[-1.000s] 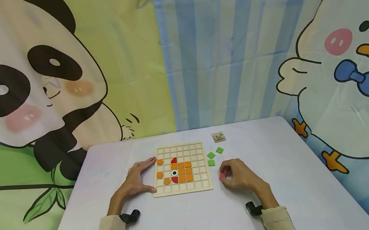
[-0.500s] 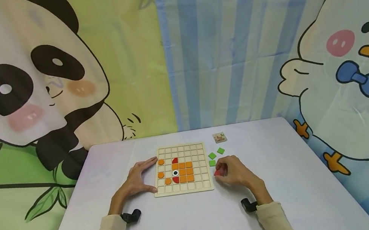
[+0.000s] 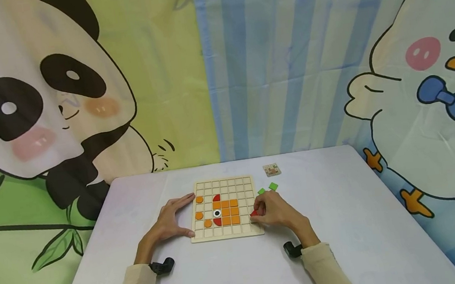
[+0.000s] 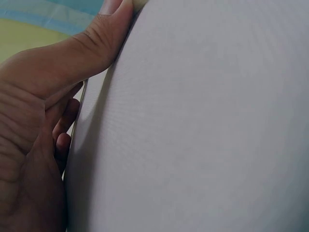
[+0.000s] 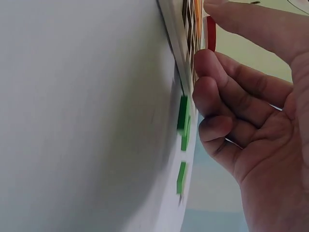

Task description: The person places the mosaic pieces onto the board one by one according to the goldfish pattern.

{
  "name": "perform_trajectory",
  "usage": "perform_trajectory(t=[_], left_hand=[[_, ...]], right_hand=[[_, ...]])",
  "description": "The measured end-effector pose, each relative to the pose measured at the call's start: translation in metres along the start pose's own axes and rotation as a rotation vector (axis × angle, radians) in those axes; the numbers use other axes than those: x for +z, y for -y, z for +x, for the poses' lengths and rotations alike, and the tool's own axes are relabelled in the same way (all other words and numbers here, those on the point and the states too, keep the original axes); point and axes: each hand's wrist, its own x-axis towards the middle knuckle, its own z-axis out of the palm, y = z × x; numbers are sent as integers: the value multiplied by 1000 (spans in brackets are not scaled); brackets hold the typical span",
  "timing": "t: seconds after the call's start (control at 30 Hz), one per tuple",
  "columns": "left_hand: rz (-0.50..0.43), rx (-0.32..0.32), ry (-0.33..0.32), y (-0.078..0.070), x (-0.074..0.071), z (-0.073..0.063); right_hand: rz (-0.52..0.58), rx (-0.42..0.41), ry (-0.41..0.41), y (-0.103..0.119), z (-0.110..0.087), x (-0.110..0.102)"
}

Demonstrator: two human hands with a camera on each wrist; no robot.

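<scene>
A wooden grid board (image 3: 246, 230) lies on the table, bearing orange square tiles (image 3: 226, 212), orange round pieces (image 3: 199, 216), two red curved pieces (image 3: 216, 198) and a white eye piece with a black dot (image 3: 217, 213). My left hand (image 3: 168, 222) is spread along the board's left edge, thumb at the near corner and fingertips farther up. My right hand (image 3: 277, 209) pinches a red tile (image 5: 211, 34) between thumb and fingers, over the board's right-hand columns. The tile's outline is partly hidden by the fingers.
Green square tiles (image 3: 273, 186) lie right of the board, partly covered by the right hand in the head view; several show in the right wrist view. A small patterned card (image 3: 272, 169) lies behind them. A cartoon curtain (image 3: 244, 65) hangs beyond the table's far edge.
My right hand has moved left with the red tile, from the table beside the board to over its right side, now covering a green tile. The left hand stays at the board's edge.
</scene>
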Motion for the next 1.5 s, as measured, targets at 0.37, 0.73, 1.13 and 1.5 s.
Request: perform_trajectory(t=[0.37,0.73,1.13,1.5], left_hand=[[0,3,0,-2,2,-1],[10,14,-12,-5,1,-2],[-2,2,5,-3,0,0],[-9,4,2,-3,-1,-1]], right_hand=[[-43,47,25,5,11,16],[5,-8,23,7,6,4],[11,-37,29,4,7,11],[11,-35,33,6,9,15]])
